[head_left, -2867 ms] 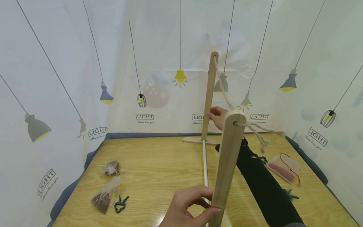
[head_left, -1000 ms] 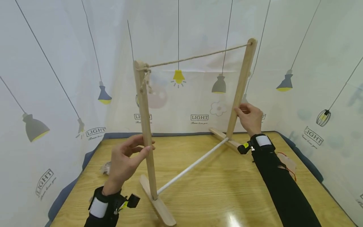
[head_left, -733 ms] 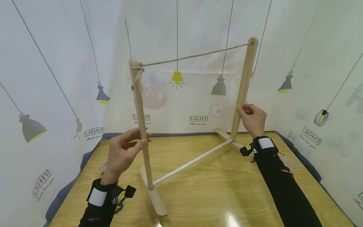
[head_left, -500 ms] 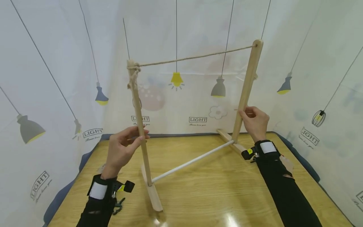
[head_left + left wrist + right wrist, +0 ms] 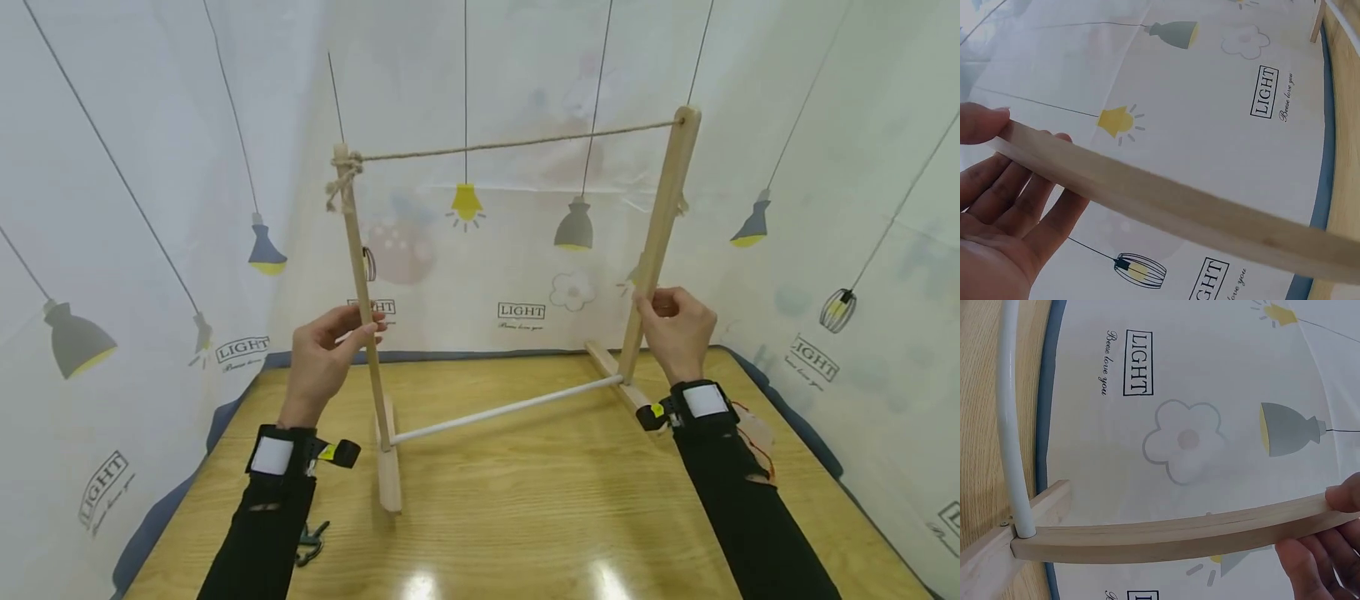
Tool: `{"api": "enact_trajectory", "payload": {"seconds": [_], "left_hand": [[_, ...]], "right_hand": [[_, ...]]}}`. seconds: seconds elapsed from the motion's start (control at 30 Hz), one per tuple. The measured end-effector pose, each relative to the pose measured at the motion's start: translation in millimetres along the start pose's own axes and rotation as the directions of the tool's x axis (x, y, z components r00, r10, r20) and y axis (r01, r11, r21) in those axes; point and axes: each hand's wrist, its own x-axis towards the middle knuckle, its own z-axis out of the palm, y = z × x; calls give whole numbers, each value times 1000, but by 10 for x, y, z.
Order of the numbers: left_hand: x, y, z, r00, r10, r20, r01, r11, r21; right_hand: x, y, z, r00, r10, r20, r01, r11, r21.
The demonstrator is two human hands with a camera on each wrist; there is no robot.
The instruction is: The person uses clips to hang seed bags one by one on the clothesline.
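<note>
A wooden stand spans the table, with a white rod [image 5: 510, 408] low between its two posts and a twine line [image 5: 480, 147] strung across the top. My left hand [image 5: 318, 362] holds the left post [image 5: 356, 258] between thumb and fingers, below a knot with frayed ends. The right post [image 5: 663, 200] is pinched by my right hand [image 5: 678, 329] at about mid-height. Flat wooden feet support both sides: the left foot [image 5: 389, 487] points towards me, and the right foot [image 5: 602, 360] lies partly behind my wrist. In the right wrist view the rod [image 5: 1010, 425] meets the post's base.
A dark green clip [image 5: 309, 546] lies on the wooden table [image 5: 510, 508] beside my left forearm. Partly behind my right forearm is a small pouch with a red cord [image 5: 756, 433]. Lamp-printed cloth [image 5: 495, 250] closes off the back and sides.
The stand has turned from pointing away from me to lying mostly across the table. My left hand swung its post left and back; my right hand moved its post right. Both keep their grip.
</note>
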Motion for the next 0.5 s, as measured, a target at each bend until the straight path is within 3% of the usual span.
{"api": "enact_trajectory", "payload": {"seconds": [0.27, 0.5], "left_hand": [[140, -183, 24, 997, -58, -56, 57, 998, -19], [265, -319, 75, 995, -78, -61, 78, 997, -2]], "right_hand": [[-100, 23, 17, 1000, 2, -8, -2, 1000, -16], [-160, 86, 19, 1000, 18, -25, -19, 1000, -16]]}}
